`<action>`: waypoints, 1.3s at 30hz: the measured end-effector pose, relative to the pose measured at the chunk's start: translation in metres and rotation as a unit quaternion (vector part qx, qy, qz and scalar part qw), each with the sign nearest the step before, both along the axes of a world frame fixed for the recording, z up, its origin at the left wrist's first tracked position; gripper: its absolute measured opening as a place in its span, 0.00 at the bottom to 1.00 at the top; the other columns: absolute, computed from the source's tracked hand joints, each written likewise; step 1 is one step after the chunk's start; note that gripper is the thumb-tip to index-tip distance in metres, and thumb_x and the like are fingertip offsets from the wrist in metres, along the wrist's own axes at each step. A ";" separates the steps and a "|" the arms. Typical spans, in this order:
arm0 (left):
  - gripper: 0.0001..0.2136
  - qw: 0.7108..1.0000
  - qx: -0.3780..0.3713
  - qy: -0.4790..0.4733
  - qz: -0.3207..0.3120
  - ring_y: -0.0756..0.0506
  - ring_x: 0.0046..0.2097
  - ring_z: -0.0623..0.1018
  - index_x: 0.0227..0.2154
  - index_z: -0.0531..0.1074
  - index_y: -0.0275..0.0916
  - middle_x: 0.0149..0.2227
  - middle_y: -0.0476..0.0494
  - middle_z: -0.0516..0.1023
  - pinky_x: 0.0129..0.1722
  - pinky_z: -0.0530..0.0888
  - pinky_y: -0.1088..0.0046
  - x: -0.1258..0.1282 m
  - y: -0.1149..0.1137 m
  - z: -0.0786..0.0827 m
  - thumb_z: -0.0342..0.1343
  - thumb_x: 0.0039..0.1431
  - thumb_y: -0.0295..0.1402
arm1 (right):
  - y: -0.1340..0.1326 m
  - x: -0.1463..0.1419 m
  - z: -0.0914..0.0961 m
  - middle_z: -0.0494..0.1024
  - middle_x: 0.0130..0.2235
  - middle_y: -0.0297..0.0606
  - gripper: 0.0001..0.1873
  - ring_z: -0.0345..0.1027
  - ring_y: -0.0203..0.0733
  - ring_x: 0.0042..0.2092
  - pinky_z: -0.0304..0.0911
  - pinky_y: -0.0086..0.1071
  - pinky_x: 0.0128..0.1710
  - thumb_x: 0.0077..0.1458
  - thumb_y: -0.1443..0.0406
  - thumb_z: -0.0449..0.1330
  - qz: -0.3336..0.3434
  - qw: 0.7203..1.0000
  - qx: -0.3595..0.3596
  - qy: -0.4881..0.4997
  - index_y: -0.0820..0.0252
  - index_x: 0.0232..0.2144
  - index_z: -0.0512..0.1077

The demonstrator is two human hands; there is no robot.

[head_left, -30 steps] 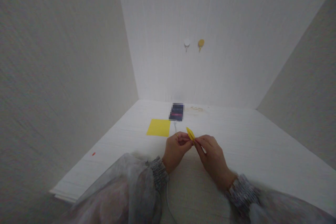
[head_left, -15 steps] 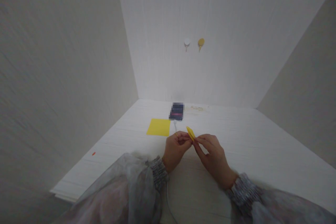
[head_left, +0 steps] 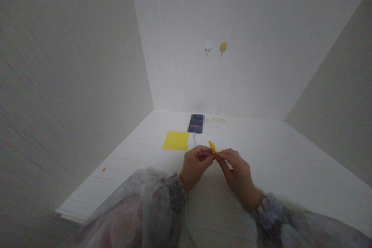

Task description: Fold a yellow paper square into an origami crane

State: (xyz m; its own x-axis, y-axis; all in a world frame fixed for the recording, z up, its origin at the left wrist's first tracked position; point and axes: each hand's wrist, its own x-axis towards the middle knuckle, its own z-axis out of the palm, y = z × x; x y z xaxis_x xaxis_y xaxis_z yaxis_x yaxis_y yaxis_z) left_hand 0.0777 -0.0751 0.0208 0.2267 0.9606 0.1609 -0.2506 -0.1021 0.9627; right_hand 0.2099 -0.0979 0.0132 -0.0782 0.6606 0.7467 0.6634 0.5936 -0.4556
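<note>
White table (head_left: pixel 261 151) in pale-walled corner, both hands pinching seemingly folded yellow paper (head_left: pixel 212 147).

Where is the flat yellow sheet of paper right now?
In the head view, the yellow sheet lies flat on the white table, left of centre, just beyond the left hand and beside the dark phone.

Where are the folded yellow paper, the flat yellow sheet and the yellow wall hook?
folded yellow paper (head_left: pixel 212 147), head view, its raised tip above both hands.
flat yellow sheet (head_left: pixel 176 140), head view, its middle.
yellow wall hook (head_left: pixel 223 47), head view, its round pad.
</note>
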 end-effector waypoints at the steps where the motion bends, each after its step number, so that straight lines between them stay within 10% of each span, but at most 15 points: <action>1: 0.10 1.000 0.000 0.001 0.004 0.50 0.30 0.74 0.28 0.69 0.34 0.27 0.45 0.75 0.33 0.70 0.74 0.000 0.000 0.000 0.59 0.40 0.31 | 0.000 0.000 0.000 0.71 0.29 0.39 0.06 0.63 0.38 0.33 0.62 0.33 0.32 0.49 0.70 0.53 0.001 1.000 -0.008 0.003 0.60 0.30 0.69; 13: 0.09 1.000 0.012 0.016 0.014 0.48 0.32 0.74 0.27 0.71 0.34 0.28 0.45 0.75 0.35 0.70 0.73 0.002 0.004 -0.005 0.57 0.42 0.33 | 0.002 -0.003 0.009 0.70 0.26 0.35 0.06 0.64 0.37 0.30 0.61 0.30 0.31 0.50 0.65 0.51 0.011 0.986 -0.146 0.073 0.60 0.26 0.66; 39: 0.04 0.978 0.156 0.112 0.076 0.50 0.32 0.70 0.26 0.68 0.36 0.29 0.46 0.69 0.34 0.68 0.75 0.000 0.000 0.007 0.53 0.47 0.31 | 0.004 -0.004 0.005 0.71 0.32 0.37 0.06 0.65 0.40 0.36 0.61 0.35 0.38 0.50 0.64 0.53 0.097 0.955 -0.178 0.215 0.58 0.31 0.67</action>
State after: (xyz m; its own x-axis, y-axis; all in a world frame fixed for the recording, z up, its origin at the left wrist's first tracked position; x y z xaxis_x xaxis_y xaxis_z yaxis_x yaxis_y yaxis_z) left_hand 0.0774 -0.0747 0.0274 0.1479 0.8980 0.4144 0.0037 -0.4196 0.9077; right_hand 0.2054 -0.0939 0.0177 0.0376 0.8831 0.4676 0.2632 0.4426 -0.8572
